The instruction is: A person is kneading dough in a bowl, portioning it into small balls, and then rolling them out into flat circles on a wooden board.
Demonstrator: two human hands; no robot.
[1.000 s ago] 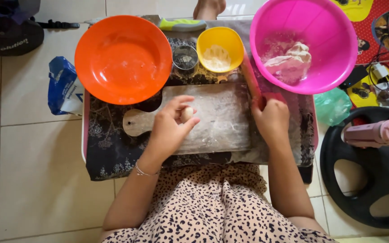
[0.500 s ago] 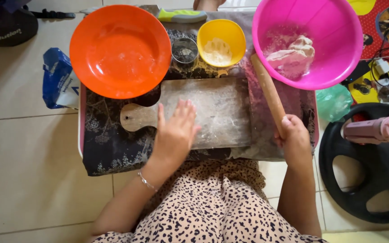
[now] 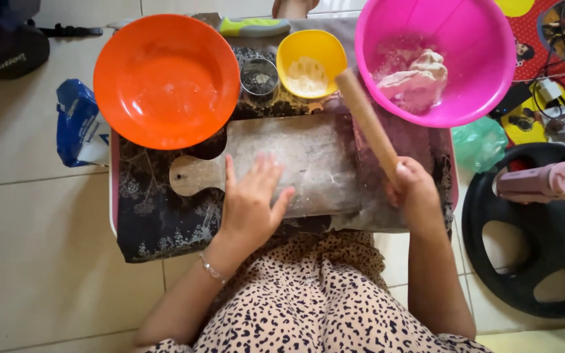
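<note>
My left hand [image 3: 253,202] lies flat, fingers spread, on a floured wooden board [image 3: 295,157] that rests on a dark patterned cloth [image 3: 158,222]. My right hand [image 3: 416,189] grips the near end of a wooden rolling pin [image 3: 364,121], which slants up and away to the right of the board. Whether dough lies under the left palm is hidden. A lump of dough [image 3: 413,78] sits in a big pink bowl [image 3: 485,59] at the far right.
An empty orange bowl [image 3: 165,78] stands far left, a small yellow bowl of flour [image 3: 310,62] and a small dark cup [image 3: 259,77] behind the board. A blue bag [image 3: 80,124] lies left on the tiles; a black wheel [image 3: 531,229] and pink bottle [image 3: 544,182] right.
My left hand went from pinching a dough ball to pressing flat on the board. My right hand took hold of the rolling pin and lifted its far end.
</note>
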